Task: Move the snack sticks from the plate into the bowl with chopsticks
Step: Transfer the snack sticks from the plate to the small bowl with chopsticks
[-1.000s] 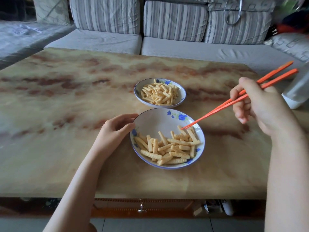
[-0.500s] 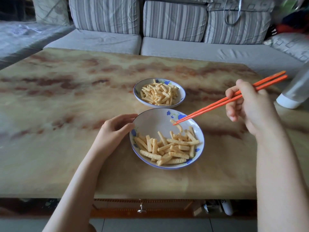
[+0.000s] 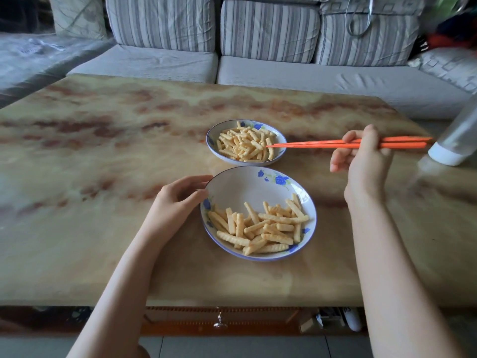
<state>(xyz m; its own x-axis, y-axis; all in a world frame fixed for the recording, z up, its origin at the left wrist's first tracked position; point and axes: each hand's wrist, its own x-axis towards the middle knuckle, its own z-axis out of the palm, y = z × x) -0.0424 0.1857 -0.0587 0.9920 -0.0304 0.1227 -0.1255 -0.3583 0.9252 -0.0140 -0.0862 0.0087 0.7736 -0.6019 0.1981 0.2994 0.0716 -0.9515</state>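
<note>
Gripping orange chopsticks [image 3: 309,143] in right hand [image 3: 366,164], with tips among snack sticks [image 3: 245,143] in far bowl [image 3: 214,133]; clasping rim of near plate [image 3: 240,184] with curled left hand [image 3: 175,200].

I see a tan marbled table [image 3: 103,156] with reddish veins and a metal-knobbed drawer [image 3: 219,324] under its near edge. A grey striped sofa [image 3: 268,29] runs along its far side. Grey floor tiles [image 3: 232,348] show below. The light is soft and even.

bare forearms [image 3: 124,280], L hand [image 3: 178,200], R hand [image 3: 366,164]
</note>
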